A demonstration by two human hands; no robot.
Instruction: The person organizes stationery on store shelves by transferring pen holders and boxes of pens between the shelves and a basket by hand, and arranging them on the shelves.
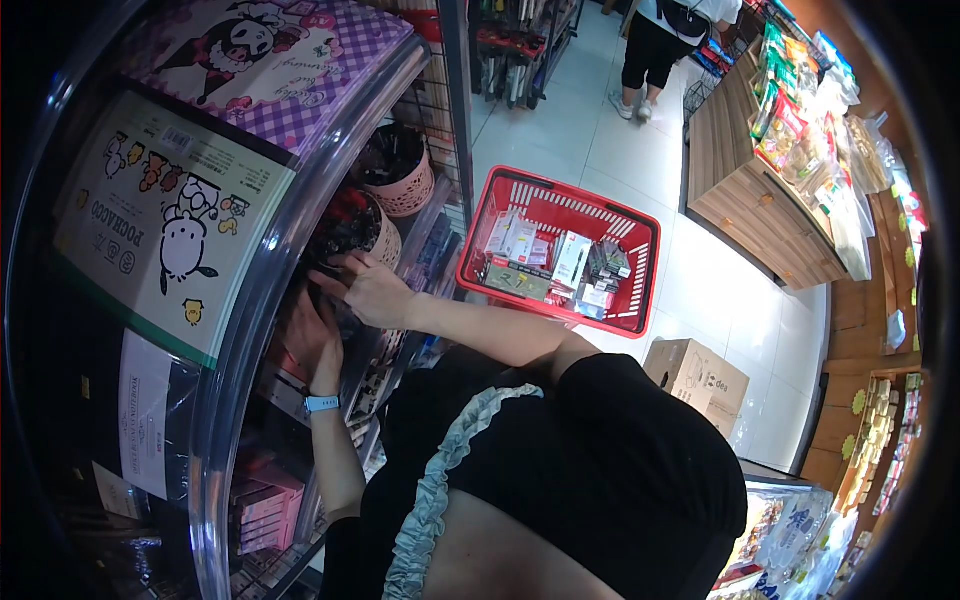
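My right hand (378, 290) reaches into a shelf at the left, its fingers apart at the front of a pink woven basket (388, 245) holding dark, slim items. Nothing is plainly gripped in it. Just below and to the left is my left hand (315, 340), with a light blue band (322, 403) at the wrist. Its fingertips are in shadow behind the shelf's clear edge, so what they touch is hidden. A second pink basket (405, 193) with dark contents stands farther along the shelf.
Notebooks with cartoon covers (185, 230) lie on the shelf's top. A red shopping basket (640, 265) with several boxed goods stands on the floor, near a cardboard box (695, 385). Beyond are a wooden display counter (750, 190) with packaged goods and another person (660, 50).
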